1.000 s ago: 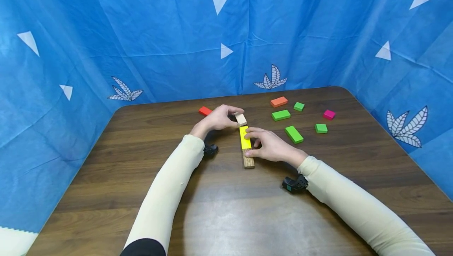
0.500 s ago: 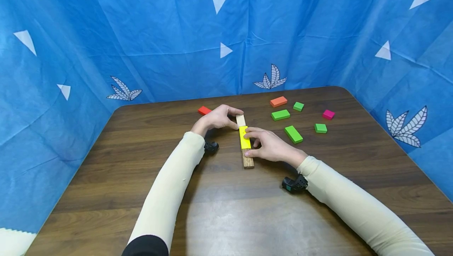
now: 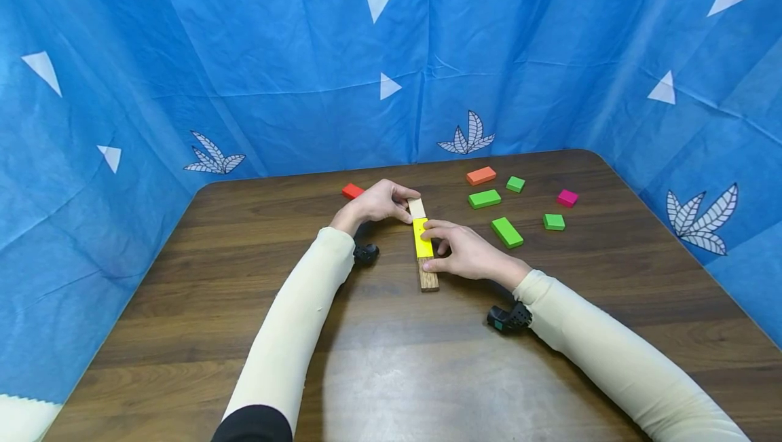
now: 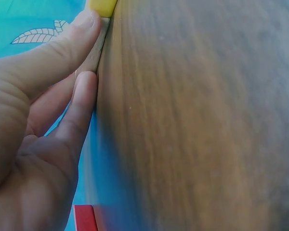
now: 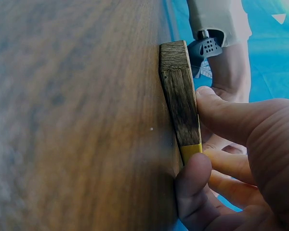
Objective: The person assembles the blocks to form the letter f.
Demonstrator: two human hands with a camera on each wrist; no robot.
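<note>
Three wooden blocks lie end to end in a row on the table, pointing away from me. Farthest is a pale block (image 3: 417, 207), pinched by my left hand (image 3: 375, 203) from the left side and far end. Its end meets a yellow block (image 3: 420, 242) in the middle. Nearest comes a dark brown wood-grain block (image 3: 429, 280). My right hand (image 3: 467, 252) holds the row from the right: fingers over the yellow block, thumb at the brown block. In the right wrist view, a fingertip (image 5: 195, 168) hides part of the yellow block.
A red block (image 3: 352, 191) lies behind my left hand. To the right sit an orange block (image 3: 480, 176), several green blocks (image 3: 507, 232) and a magenta block (image 3: 567, 197). A blue curtain (image 3: 305, 55) hangs behind the table (image 3: 232, 279).
The pale block, tilted at first, has turned to line up with the yellow block under my left fingers. My right hand has stayed in place on the row.
</note>
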